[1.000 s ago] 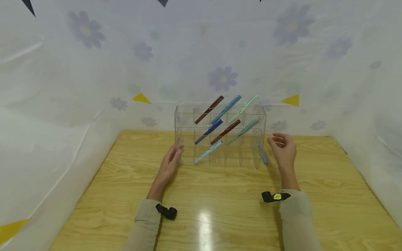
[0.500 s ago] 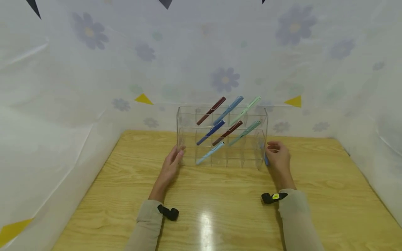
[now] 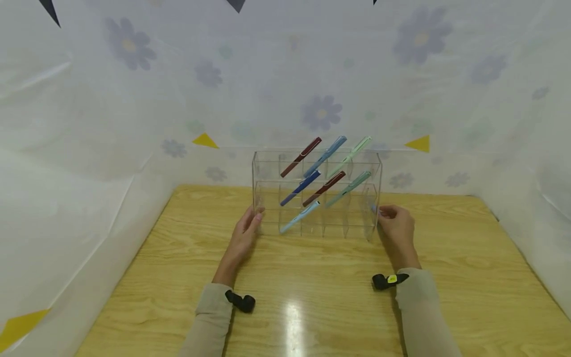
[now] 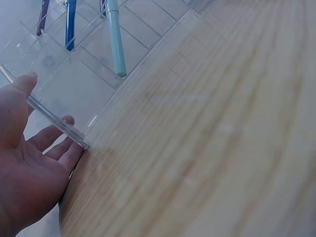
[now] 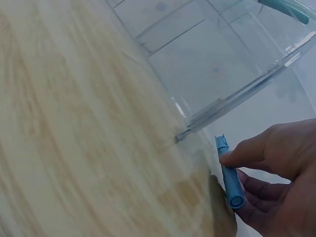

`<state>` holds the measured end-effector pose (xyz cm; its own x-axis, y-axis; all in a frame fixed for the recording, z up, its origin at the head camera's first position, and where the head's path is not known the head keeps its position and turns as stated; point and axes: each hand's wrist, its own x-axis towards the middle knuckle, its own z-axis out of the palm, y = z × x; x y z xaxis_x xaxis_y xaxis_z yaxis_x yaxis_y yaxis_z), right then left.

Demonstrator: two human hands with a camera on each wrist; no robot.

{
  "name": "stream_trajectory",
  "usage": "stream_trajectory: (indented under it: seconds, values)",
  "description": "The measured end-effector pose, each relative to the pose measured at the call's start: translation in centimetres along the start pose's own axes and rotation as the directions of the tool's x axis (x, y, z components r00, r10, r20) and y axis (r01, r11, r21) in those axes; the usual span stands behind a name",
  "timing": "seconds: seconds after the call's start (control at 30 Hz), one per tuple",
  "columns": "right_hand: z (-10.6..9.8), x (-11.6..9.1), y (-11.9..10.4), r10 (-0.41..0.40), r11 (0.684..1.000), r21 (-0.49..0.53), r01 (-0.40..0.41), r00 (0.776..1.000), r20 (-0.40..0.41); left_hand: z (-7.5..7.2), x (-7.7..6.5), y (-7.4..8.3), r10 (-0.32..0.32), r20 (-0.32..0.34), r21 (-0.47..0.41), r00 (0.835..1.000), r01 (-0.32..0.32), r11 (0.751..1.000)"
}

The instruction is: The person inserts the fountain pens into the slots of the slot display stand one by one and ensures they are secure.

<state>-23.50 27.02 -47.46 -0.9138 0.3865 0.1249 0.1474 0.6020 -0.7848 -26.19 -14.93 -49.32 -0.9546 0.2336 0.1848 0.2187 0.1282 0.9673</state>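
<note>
A clear acrylic pen rack (image 3: 380,178) stands on the wooden table, with several tiers of slots. Its pens lean up to the right: a dark red pen (image 3: 301,156), a royal blue pen (image 3: 300,188), a pale blue pen (image 3: 300,217) and others in green and blue. My left hand (image 3: 246,232) grips the rack's left side panel, thumb in front and fingers around the outside. Just outside the right side panel, my right hand (image 3: 397,230) pinches a blue pen (image 5: 230,177) between thumb and fingers, its round end toward the right wrist camera.
The table (image 3: 339,307) runs up to a flowered white curtain (image 3: 267,79) behind the rack. More white sheeting hangs at both sides. Yellow triangles (image 3: 418,144) mark the back curtain. Black cameras (image 3: 383,281) sit on both wrists.
My right hand has come down and left to the blue pen lying beside the rack and now pinches it. The left hand stays on the rack's left side.
</note>
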Motion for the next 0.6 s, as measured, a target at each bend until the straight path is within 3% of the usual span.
stream_trajectory:
  seconds: [0.3, 0.47, 0.6]
  values:
    - [-1.7, 0.0, 0.0, 0.073, 0.981, 0.178, -0.076, 0.997, 0.024, 0.0, 0.0, -0.4, -0.004, 0.002, -0.003, 1.0, 0.004, 1.0]
    - [-3.3, 0.1, -1.0, 0.06, 0.93, 0.358, -0.082, 0.996, 0.072, -0.1, 0.2, -0.2, -0.009, 0.003, 0.004, 1.0, 0.009, 1.0]
    - [-4.3, -0.3, -2.0, 0.025, 0.888, 0.456, -0.064, 0.995, 0.092, -0.1, -0.4, 1.9, -0.023, 0.032, -0.014, 0.999, 0.023, 1.0]
